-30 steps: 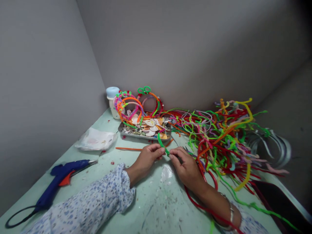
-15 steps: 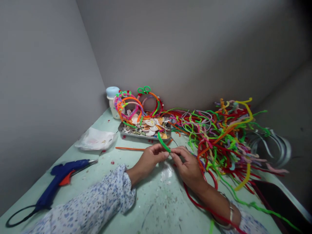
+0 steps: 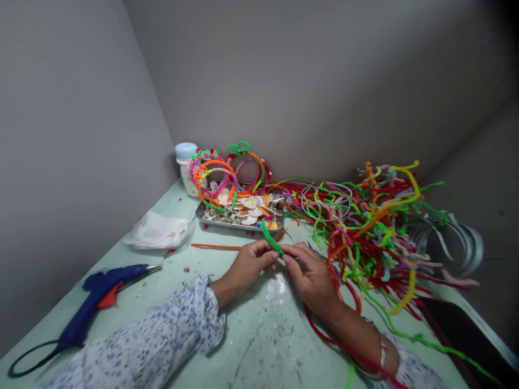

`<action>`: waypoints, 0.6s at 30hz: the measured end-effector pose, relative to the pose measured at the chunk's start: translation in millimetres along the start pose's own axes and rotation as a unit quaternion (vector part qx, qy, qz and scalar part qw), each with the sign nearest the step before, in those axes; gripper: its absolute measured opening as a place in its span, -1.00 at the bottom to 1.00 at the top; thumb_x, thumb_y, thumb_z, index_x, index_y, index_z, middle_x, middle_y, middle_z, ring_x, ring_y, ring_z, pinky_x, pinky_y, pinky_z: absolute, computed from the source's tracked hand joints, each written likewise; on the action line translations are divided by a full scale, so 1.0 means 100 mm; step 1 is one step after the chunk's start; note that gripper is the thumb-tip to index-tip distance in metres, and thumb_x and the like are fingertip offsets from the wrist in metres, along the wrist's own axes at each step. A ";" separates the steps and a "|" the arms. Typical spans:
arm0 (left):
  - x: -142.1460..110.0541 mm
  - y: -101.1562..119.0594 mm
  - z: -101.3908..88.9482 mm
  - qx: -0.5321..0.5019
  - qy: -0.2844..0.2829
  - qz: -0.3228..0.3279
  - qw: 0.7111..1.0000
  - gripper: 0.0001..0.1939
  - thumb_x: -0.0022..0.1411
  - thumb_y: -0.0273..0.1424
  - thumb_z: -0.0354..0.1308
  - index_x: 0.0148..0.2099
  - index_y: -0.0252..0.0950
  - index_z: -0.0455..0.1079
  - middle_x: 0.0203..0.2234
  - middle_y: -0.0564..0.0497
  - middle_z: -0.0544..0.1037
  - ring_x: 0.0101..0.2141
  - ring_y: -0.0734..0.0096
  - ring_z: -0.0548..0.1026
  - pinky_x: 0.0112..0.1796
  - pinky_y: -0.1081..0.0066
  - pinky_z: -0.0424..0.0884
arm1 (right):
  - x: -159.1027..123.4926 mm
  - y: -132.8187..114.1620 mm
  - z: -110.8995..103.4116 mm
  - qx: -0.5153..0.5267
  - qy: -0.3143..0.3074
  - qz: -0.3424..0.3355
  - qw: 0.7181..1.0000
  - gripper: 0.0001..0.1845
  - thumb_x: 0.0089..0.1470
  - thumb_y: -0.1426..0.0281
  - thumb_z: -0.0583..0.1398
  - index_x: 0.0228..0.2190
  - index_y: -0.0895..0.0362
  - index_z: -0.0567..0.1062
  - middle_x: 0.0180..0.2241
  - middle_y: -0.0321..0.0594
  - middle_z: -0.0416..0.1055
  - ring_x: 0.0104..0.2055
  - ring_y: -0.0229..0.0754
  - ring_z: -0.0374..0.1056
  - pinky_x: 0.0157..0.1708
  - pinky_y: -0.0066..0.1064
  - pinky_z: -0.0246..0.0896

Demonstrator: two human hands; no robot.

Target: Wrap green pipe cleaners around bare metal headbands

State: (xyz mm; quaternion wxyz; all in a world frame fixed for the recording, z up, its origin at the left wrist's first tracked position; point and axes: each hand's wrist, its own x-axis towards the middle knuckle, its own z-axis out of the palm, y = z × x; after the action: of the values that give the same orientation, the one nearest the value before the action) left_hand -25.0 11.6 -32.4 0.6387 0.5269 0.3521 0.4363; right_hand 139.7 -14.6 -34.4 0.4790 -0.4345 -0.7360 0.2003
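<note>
My left hand (image 3: 248, 265) and my right hand (image 3: 308, 274) meet over the pale green table (image 3: 259, 335), fingertips pinched together on a short green pipe cleaner piece (image 3: 269, 239). The green piece curves up and away from my fingers toward the metal tray (image 3: 211, 217). A thin wire or strip seems to run through it, but I cannot make it out clearly. My left arm wears a flowered sleeve, and my right wrist has a metal bangle.
A big tangle of coloured pipe cleaners (image 3: 373, 227) fills the right side. The tray holds shells and small bits, with finished pipe-cleaner hoops (image 3: 219, 175) and a white jar (image 3: 185, 167) behind. A blue glue gun (image 3: 95, 297) and plastic bag (image 3: 158, 231) lie left. Grey walls close the corner.
Both hands have shifted slightly and kept their pinch; the fingers have worked a little along the green piece. Nothing else on the table has moved.
</note>
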 end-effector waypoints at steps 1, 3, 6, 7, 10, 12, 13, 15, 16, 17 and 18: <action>0.00 0.00 0.00 -0.002 -0.003 0.000 1.000 -0.80 0.11 -0.32 0.25 -0.24 -0.35 0.51 -0.47 0.01 0.45 -0.49 0.51 0.31 -0.43 0.47 0.21 | 0.00 0.00 0.00 -0.004 0.005 0.002 1.000 -0.73 0.18 0.45 0.11 -0.11 0.03 0.50 -0.26 -0.21 0.47 -0.19 -0.15 0.39 -0.18 -0.31 0.30; -0.01 0.01 0.01 -0.008 -0.006 -0.001 1.000 -0.77 0.12 -0.29 0.25 -0.23 -0.34 0.48 -0.47 0.02 0.44 -0.49 0.52 0.31 -0.43 0.48 0.20 | -0.01 0.01 0.02 -0.014 0.019 0.007 1.000 -0.78 0.17 0.42 0.13 -0.14 0.04 0.49 -0.27 -0.21 0.48 -0.21 -0.15 0.40 -0.18 -0.30 0.30; -0.02 0.03 0.03 -0.006 0.002 0.000 1.000 -0.76 0.14 -0.26 0.23 -0.24 -0.34 0.44 -0.52 0.06 0.40 -0.52 0.53 0.29 -0.45 0.48 0.17 | 0.00 0.02 0.03 -0.038 0.034 0.018 0.999 -0.88 0.15 0.39 0.15 -0.25 0.07 0.48 -0.33 -0.23 0.48 -0.25 -0.15 0.39 -0.22 -0.31 0.29; -0.03 0.04 0.03 -0.002 0.006 0.003 1.000 -0.77 0.14 -0.25 0.23 -0.26 -0.33 0.43 -0.54 0.08 0.39 -0.53 0.54 0.28 -0.45 0.48 0.16 | 0.00 0.02 0.03 -0.048 0.032 0.020 0.998 -0.91 0.16 0.38 0.15 -0.29 0.07 0.47 -0.35 -0.24 0.47 -0.27 -0.15 0.39 -0.23 -0.32 0.29; -0.04 0.06 0.04 0.005 0.015 0.010 1.000 -0.79 0.16 -0.25 0.21 -0.33 -0.32 0.39 -0.57 0.10 0.35 -0.54 0.54 0.25 -0.45 0.47 0.15 | 0.01 0.02 0.03 -0.072 0.015 0.020 0.997 -0.89 0.18 0.37 0.13 -0.35 0.07 0.46 -0.40 -0.26 0.46 -0.31 -0.16 0.38 -0.28 -0.33 0.25; -0.04 0.07 0.04 0.006 0.013 0.012 1.000 -0.81 0.17 -0.27 0.20 -0.34 -0.32 0.39 -0.57 0.10 0.35 -0.53 0.53 0.24 -0.45 0.46 0.15 | 0.02 0.02 0.03 -0.083 0.004 0.012 0.997 -0.86 0.20 0.39 0.10 -0.36 0.07 0.45 -0.41 -0.27 0.45 -0.32 -0.17 0.37 -0.28 -0.34 0.22; -0.05 0.08 0.04 0.008 0.011 0.013 1.000 -0.82 0.17 -0.29 0.19 -0.33 -0.32 0.40 -0.57 0.09 0.34 -0.53 0.53 0.24 -0.44 0.46 0.15 | 0.02 0.02 0.02 -0.086 0.004 0.006 0.996 -0.86 0.21 0.39 0.09 -0.35 0.08 0.45 -0.40 -0.26 0.45 -0.31 -0.17 0.37 -0.28 -0.33 0.21; -0.05 0.08 0.04 0.012 0.008 0.015 1.000 -0.83 0.17 -0.31 0.19 -0.30 -0.33 0.42 -0.56 0.09 0.35 -0.53 0.53 0.23 -0.44 0.46 0.14 | 0.01 0.02 0.02 -0.089 0.010 -0.002 0.996 -0.85 0.21 0.40 0.08 -0.34 0.08 0.45 -0.39 -0.26 0.45 -0.30 -0.16 0.36 -0.26 -0.33 0.20; -0.05 0.08 0.04 0.014 0.010 0.016 1.000 -0.84 0.16 -0.32 0.20 -0.30 -0.33 0.43 -0.55 0.08 0.35 -0.53 0.53 0.22 -0.45 0.46 0.14 | 0.01 0.01 0.02 -0.091 0.013 -0.004 0.996 -0.86 0.21 0.40 0.08 -0.33 0.08 0.45 -0.39 -0.26 0.45 -0.30 -0.16 0.36 -0.26 -0.33 0.20; -0.05 0.08 0.03 0.014 0.013 0.015 1.000 -0.84 0.15 -0.32 0.21 -0.29 -0.33 0.44 -0.53 0.08 0.36 -0.52 0.54 0.22 -0.45 0.46 0.14 | 0.01 0.01 0.02 -0.093 0.015 -0.007 0.996 -0.86 0.22 0.40 0.08 -0.33 0.07 0.44 -0.40 -0.27 0.45 -0.30 -0.16 0.36 -0.26 -0.33 0.19; -0.05 0.08 0.03 0.014 0.016 0.014 1.000 -0.84 0.13 -0.33 0.22 -0.29 -0.33 0.44 -0.52 0.08 0.37 -0.52 0.54 0.22 -0.45 0.45 0.13 | 0.01 0.01 0.02 -0.096 0.015 -0.011 0.995 -0.86 0.22 0.40 0.08 -0.34 0.07 0.44 -0.40 -0.27 0.44 -0.31 -0.16 0.36 -0.26 -0.32 0.19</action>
State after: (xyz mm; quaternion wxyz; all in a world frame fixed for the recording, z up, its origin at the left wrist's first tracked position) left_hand -25.3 6.5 -23.8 0.6188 0.5338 0.3612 0.4490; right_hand 138.7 -13.3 -35.6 0.4487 -0.4732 -0.7490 0.1169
